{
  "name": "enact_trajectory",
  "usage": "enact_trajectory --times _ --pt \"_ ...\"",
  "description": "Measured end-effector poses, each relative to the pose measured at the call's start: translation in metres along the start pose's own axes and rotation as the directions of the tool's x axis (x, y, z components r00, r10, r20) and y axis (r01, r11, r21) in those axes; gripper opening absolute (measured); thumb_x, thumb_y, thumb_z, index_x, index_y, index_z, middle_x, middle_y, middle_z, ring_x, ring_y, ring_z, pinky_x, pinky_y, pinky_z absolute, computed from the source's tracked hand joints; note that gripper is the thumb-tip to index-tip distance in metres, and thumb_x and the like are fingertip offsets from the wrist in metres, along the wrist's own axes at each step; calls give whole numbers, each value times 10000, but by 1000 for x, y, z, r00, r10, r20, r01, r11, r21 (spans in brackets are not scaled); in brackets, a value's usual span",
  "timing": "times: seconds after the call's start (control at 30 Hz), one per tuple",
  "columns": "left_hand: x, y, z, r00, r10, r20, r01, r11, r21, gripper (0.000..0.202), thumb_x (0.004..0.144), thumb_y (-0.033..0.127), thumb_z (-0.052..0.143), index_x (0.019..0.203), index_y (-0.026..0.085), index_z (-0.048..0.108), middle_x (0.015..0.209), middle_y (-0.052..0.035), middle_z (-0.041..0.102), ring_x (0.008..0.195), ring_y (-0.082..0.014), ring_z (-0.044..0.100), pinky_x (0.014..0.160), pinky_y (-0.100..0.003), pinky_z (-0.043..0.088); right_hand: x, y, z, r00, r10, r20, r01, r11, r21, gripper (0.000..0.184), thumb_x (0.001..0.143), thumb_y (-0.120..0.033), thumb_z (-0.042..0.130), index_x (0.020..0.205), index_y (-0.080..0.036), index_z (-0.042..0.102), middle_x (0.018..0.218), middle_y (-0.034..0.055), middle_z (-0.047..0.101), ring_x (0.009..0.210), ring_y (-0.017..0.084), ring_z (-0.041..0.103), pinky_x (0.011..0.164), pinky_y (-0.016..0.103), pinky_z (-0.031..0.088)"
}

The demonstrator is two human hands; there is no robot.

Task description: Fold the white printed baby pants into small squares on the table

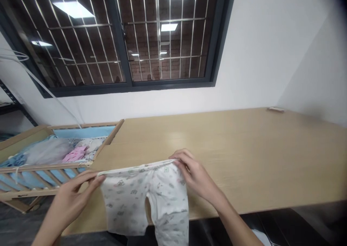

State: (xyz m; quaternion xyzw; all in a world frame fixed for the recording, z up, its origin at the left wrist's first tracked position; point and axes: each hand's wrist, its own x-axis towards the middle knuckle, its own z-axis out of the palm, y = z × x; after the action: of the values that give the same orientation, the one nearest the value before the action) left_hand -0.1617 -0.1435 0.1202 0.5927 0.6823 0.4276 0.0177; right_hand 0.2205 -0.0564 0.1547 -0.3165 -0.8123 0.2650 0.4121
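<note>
A small pair of white baby trousers (141,199) with a faint grey print hangs in front of me over the near edge of a light wooden table (244,152). My left hand (74,195) pinches the left end of the waistband. My right hand (192,173) pinches the right end, so the waistband is stretched straight between them. Both legs of the trousers dangle below the table edge.
A wooden baby cot (24,166) with blue lining stands at the left against the table, holding pink, white and grey clothes. A small flat object (275,109) lies at the table's far right corner. A barred window and white wall are behind.
</note>
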Motion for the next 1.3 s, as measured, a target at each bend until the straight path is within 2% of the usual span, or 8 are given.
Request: enact_trajectory --times 0.13,0.3,0.5,0.67,0.87,1.07,1.23,1.3 --pt "26 5 62 988 -64 138 70 997 -39 491 793 673 649 918 211 756 845 -37 769 761 -225 683 664 -277 515 12 57 11 989 145 30 -139 980 -141 214 1037 -232 409 1065 -218 621 1105 81 618 1045 211 610 911 342 480" --pt "44 -20 131 943 1 334 -27 997 75 339 945 483 486 872 197 654 779 -11 708 708 -179 635 630 -250 438 20 133 45 972 229 55 -199 924 -326 180 967 -110 413 1015 -172 575 1070 109 624 1040 232 575 894 332 448" --pt "70 -40 190 942 -51 330 -37 966 255 206 957 246 494 789 194 600 822 -55 688 804 -195 637 704 -277 422 47 183 72 948 304 89 -182 751 -635 234 911 -66 443 1062 -158 596 1123 131 603 1022 237 525 900 319 380" --pt "108 -43 224 949 -112 293 -4 929 369 183 1003 257 502 965 155 649 1006 -93 696 983 -217 650 852 -347 491 92 214 75 925 378 20 -274 707 -652 253 951 -125 446 1150 -163 597 1205 151 579 1109 260 492 943 340 347" --pt "140 -34 247 938 -178 297 28 894 448 343 964 391 632 1232 178 612 1248 -89 630 1071 -228 642 917 -450 559 134 252 73 889 458 -21 -385 723 -573 234 978 -178 478 1172 -176 608 1217 155 593 1126 262 535 944 338 372" --pt "145 -9 236 925 -203 321 41 893 448 339 970 385 619 1231 169 609 1237 -92 634 1069 -231 642 919 -453 554 150 274 63 856 517 -11 -476 780 -406 114 902 -174 625 1015 -183 642 1053 77 669 943 190 623 820 257 433" --pt "126 47 219 930 -104 353 -42 923 383 337 1024 297 457 1277 93 546 1305 -209 596 1279 -303 520 1048 -431 401 151 276 57 833 553 6 -537 811 -232 89 822 -196 703 870 -183 629 832 14 679 776 151 609 687 215 438" --pt "102 78 213 898 -31 440 -122 942 314 313 1016 341 464 1221 136 581 1247 -167 645 1223 -281 561 1012 -382 408 150 275 56 828 561 25 -550 819 -160 87 812 -202 707 817 -181 623 749 1 665 720 145 596 648 211 436"
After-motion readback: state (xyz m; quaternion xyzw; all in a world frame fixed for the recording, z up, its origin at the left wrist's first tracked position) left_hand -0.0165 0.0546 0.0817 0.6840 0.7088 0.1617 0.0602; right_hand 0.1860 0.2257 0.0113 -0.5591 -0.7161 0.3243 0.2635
